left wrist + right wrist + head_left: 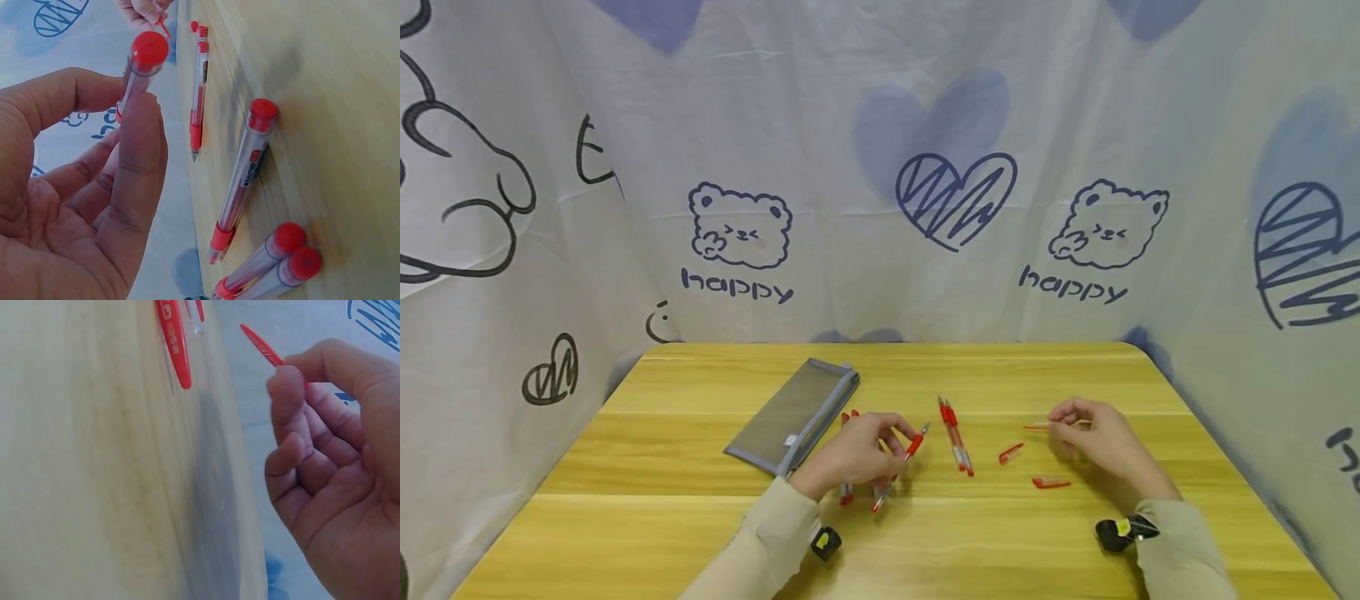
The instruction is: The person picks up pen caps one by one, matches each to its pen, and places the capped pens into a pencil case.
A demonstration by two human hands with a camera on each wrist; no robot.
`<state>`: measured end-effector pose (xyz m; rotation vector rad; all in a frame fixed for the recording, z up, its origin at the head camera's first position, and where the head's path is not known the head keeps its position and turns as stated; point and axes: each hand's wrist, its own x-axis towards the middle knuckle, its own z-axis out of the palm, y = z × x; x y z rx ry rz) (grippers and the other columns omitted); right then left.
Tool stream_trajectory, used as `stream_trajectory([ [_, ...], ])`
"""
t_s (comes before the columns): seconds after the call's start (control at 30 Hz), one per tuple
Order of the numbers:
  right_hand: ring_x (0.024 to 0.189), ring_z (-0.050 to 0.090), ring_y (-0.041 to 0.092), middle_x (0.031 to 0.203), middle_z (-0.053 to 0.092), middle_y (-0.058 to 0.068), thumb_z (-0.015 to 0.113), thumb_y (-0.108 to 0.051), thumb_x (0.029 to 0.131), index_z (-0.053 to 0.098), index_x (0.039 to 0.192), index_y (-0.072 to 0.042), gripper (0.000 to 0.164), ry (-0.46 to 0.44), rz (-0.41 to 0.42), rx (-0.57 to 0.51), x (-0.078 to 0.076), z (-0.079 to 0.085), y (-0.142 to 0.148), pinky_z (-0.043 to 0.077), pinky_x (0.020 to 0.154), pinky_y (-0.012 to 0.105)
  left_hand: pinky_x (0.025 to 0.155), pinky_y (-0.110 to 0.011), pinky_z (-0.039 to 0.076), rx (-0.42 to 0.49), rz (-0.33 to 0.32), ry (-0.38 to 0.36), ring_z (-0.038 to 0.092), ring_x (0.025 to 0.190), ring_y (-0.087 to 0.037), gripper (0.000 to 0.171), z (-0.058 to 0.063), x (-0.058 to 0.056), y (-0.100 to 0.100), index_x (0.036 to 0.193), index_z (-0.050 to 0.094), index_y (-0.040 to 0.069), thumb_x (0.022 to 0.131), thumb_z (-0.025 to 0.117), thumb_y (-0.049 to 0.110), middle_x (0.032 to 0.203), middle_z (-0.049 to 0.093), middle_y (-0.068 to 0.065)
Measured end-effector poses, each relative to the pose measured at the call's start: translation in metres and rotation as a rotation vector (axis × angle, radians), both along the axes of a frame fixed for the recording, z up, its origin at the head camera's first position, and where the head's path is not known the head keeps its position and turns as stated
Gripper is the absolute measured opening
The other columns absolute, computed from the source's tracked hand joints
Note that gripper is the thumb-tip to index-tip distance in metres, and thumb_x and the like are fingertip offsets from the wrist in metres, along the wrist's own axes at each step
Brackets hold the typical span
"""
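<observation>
Thumb and fingers of my left hand (868, 450) pinch an uncapped red gel pen (916, 444) above the table, its tip pointing away to the upper right. In the left wrist view, the red end plug of this pen (149, 50) faces the camera. My right hand (1093, 435) pinches a red pen cap (259, 344) between thumb and index finger, the clip sticking out to the left in the head view. Two more red caps, an upper one (1011, 453) and a lower one (1050, 482), lie between the hands. Two uncapped red pens (956, 442) rest side by side there too.
Several more red pens (244, 178) lie beneath and beside my left hand, partly hidden by it in the head view. A grey zippered mesh pencil pouch (790, 408) lies flat at the left on the wooden table (1000, 375). Printed cloth (850, 250) hangs around the table.
</observation>
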<state>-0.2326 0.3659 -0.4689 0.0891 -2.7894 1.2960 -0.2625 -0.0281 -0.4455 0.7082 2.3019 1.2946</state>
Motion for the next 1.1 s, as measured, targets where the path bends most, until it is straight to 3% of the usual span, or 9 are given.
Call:
stream_trajectory([
  [0.23, 0.075, 0.065, 0.006, 0.097, 0.071, 0.010, 0.071, -0.011, 0.104, 0.071, 0.119, 0.007, 0.024, 0.105, -0.032, -0.058, -0.004, 0.002, -0.004, 0.059, 0.068, 0.023, 0.059, -0.043, 0.061, 0.005, -0.015, 0.003, 0.066, 0.057, -0.019, 0.029, 0.002, 0.001, 0.001, 0.123, 0.072, 0.013, 0.095, 0.075, 0.004, 0.092, 0.068, -0.006],
  [0.33, 0.074, 0.066, 0.006, 0.097, 0.071, 0.009, 0.071, -0.012, 0.104, 0.071, 0.121, 0.008, 0.026, 0.126, -0.040, -0.084, -0.006, 0.004, -0.007, 0.059, 0.068, 0.023, 0.059, -0.044, 0.062, 0.002, -0.022, 0.012, 0.066, 0.056, -0.020, 0.028, 0.002, 0.001, 0.001, 0.123, 0.072, 0.013, 0.096, 0.074, 0.004, 0.092, 0.069, -0.005],
  [0.67, 0.075, 0.072, 0.011, 0.099, 0.070, 0.007, 0.071, -0.013, 0.104, 0.067, 0.129, 0.008, 0.032, 0.142, -0.020, -0.150, -0.005, 0.013, -0.019, 0.064, 0.070, 0.029, 0.058, -0.039, 0.062, 0.006, -0.034, 0.033, 0.067, 0.058, -0.019, 0.027, 0.000, 0.002, 0.001, 0.123, 0.074, 0.014, 0.097, 0.074, 0.004, 0.091, 0.069, -0.004],
  [0.87, 0.074, 0.072, 0.008, 0.093, 0.068, -0.005, 0.073, -0.010, 0.103, 0.059, 0.122, 0.008, 0.030, 0.173, -0.016, -0.228, -0.005, 0.018, -0.025, 0.065, 0.071, 0.031, 0.057, -0.038, 0.061, 0.016, -0.044, 0.045, 0.066, 0.057, -0.018, 0.028, -0.001, 0.003, 0.003, 0.122, 0.073, 0.013, 0.096, 0.075, 0.002, 0.089, 0.070, -0.003],
  [1.1, 0.079, 0.073, 0.008, 0.097, 0.068, -0.004, 0.072, -0.012, 0.103, 0.063, 0.120, 0.009, 0.028, 0.163, -0.015, -0.242, -0.005, 0.020, -0.033, 0.064, 0.073, 0.028, 0.056, -0.035, 0.059, 0.003, -0.041, 0.055, 0.065, 0.058, -0.017, 0.029, 0.000, 0.004, 0.003, 0.122, 0.074, 0.015, 0.095, 0.075, 0.003, 0.089, 0.070, -0.002],
])
